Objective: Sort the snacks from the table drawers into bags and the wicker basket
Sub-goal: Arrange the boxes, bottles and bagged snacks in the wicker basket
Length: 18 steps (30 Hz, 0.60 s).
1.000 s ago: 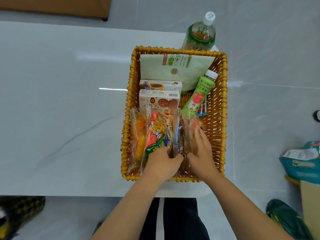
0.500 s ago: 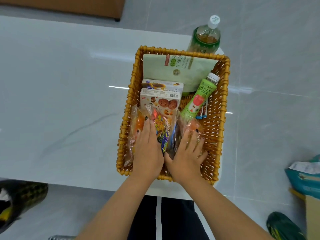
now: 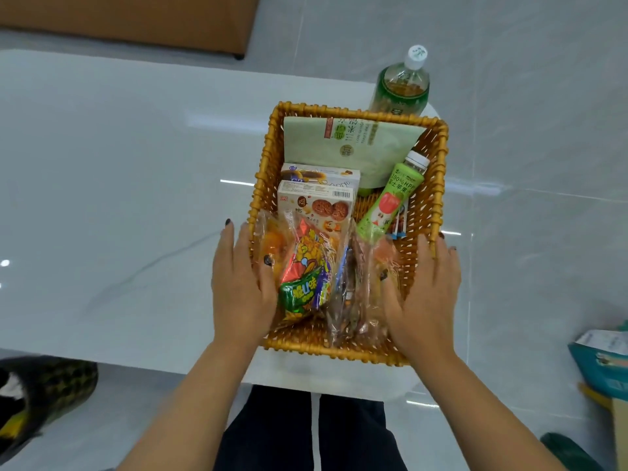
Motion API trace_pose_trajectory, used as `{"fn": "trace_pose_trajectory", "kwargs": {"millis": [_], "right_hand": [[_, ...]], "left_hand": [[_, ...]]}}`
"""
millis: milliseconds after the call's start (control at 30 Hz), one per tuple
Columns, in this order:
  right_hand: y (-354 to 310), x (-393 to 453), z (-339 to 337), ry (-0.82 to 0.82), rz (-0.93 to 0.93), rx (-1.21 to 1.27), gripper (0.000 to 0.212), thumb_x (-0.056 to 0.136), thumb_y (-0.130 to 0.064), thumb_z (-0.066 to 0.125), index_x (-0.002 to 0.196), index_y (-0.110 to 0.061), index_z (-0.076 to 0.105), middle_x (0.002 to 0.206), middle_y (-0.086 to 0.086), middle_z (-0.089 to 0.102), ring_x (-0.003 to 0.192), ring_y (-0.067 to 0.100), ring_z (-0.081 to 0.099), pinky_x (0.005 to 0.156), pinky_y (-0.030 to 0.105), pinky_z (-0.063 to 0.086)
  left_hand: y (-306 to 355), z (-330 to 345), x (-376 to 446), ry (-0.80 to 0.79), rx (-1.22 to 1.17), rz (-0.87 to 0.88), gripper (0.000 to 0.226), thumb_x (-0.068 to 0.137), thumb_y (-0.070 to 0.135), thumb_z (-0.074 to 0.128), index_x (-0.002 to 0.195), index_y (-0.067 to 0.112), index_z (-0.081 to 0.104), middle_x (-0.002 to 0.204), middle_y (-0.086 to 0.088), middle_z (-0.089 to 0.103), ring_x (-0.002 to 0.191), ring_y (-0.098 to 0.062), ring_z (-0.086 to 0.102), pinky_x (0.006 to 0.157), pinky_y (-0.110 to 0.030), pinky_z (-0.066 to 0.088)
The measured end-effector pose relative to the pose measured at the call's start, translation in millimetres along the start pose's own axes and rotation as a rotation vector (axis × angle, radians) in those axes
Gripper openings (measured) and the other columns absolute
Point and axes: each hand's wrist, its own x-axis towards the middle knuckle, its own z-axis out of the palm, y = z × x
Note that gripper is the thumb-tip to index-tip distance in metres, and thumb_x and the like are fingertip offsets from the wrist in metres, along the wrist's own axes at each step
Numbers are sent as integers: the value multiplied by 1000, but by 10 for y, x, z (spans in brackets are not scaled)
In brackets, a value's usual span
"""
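A glossy white table (image 3: 112, 185) with faint grey veins fills the left and centre, catching streaks of ceiling light. Beyond its far edge stands brown furniture (image 3: 136, 22) on a pale grey tiled floor (image 3: 526, 79). The same floor runs right of the table.

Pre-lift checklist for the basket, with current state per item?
1. Left hand on the wicker basket wall: ok, thumb inside, fingers outside.
2. Right hand on the opposite wall: ok, same hold.
3. Full grip closed: cannot tell, fingers look fairly straight.
4. Apple juice bottle secure: not ok, it leans loose.
5. Snack packets below the rim: not ok, tops stick up.
6. Tea bottle clear of the basket: cannot tell, it stands close behind.
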Motion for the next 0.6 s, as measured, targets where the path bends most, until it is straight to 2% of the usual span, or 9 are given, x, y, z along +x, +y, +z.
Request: {"fn": "trace_pose_trajectory", "kwargs": {"millis": [67, 100, 167, 200, 367, 600], "right_hand": [[163, 63, -44, -43, 171, 15, 73, 93, -37, 53, 152, -20, 12, 159, 8, 13, 146, 28, 10, 115, 45, 13], [204, 76, -36, -107, 265, 112, 72, 94, -35, 54, 152, -22, 12, 155, 7, 22, 143, 28, 21, 114, 46, 22], [220, 75, 7, -183, 360, 305, 59, 98, -27, 49, 149, -23, 19, 135, 3, 46, 117, 25, 49, 101, 40, 39], [211, 63, 15, -180, 361, 317, 52, 100, -22, 45, 147, -22, 24, 128, 4, 52, 104, 23, 54, 94, 37, 41], [239, -1, 21, -140, 367, 277, 42, 101, -16, 39, 142, -19, 32, 125, 7, 57, 93, 20, 53, 89, 38, 44], [246, -53, 20, -149, 399, 237, 42, 102, -20, 40, 143, -19, 30, 127, 7, 56, 91, 13, 48, 92, 41, 46]], "left_hand": [[-113, 11, 49, -106, -8, -176, 63, 101, 37, 43, 155, 23, 14, 162, -4, 20, 148, -24, 21, 118, -44, 23], [-130, 31, 53, -179, -40, -258, 63, 101, 44, 38, 155, 25, 13, 159, -4, 28, 144, -28, 31, 115, -47, 29], [-122, 66, 33, -227, -63, -302, 58, 101, 50, 32, 153, 27, 20, 148, -4, 46, 128, -31, 51, 106, -49, 41], [-115, 72, 19, -212, -54, -292, 54, 101, 49, 31, 150, 27, 24, 142, -4, 52, 122, -31, 56, 102, -49, 44], [-141, 35, -49, -214, -42, -288, 50, 102, 46, 31, 148, 27, 28, 129, -4, 60, 108, -29, 63, 95, -47, 50], [-183, 73, -131, -196, -40, -263, 54, 100, 48, 31, 149, 25, 26, 137, -4, 56, 114, -31, 61, 97, -48, 48]]}}
